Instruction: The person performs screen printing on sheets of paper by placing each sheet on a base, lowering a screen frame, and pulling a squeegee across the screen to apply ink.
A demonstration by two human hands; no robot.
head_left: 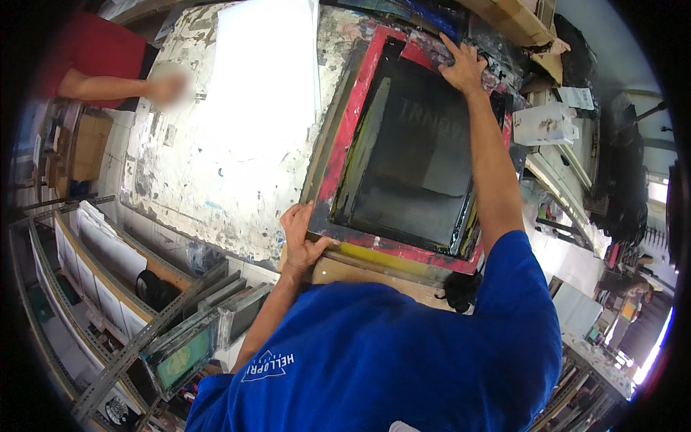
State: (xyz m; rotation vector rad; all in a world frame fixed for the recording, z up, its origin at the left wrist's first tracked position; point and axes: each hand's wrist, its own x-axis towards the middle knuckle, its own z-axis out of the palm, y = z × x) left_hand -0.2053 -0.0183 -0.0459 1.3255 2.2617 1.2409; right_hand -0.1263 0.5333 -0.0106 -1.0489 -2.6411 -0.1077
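A screen printing frame point(350, 122) with a red, paint-stained border lies tilted before me. Its dark mesh point(414, 144) has black ink smeared along the inner edges and faint lettering near the far end. My left hand point(302, 237) grips the near left corner, fingers at the left side and thumb along the near edge. At the far right, my right hand point(463, 66) rests on the frame's far edge, index finger stretched out and thumb spread. Left of the frame, a stack of white sheets point(266, 65) lies on the worn, paint-spotted table point(216, 180).
Across the table at left, a person in red rests a blurred hand point(169, 88) on the tabletop. A metal rack point(129, 353) with boards and frames stands at lower left. A translucent plastic box point(545, 124) and cardboard point(515, 25) sit beyond the frame's right side.
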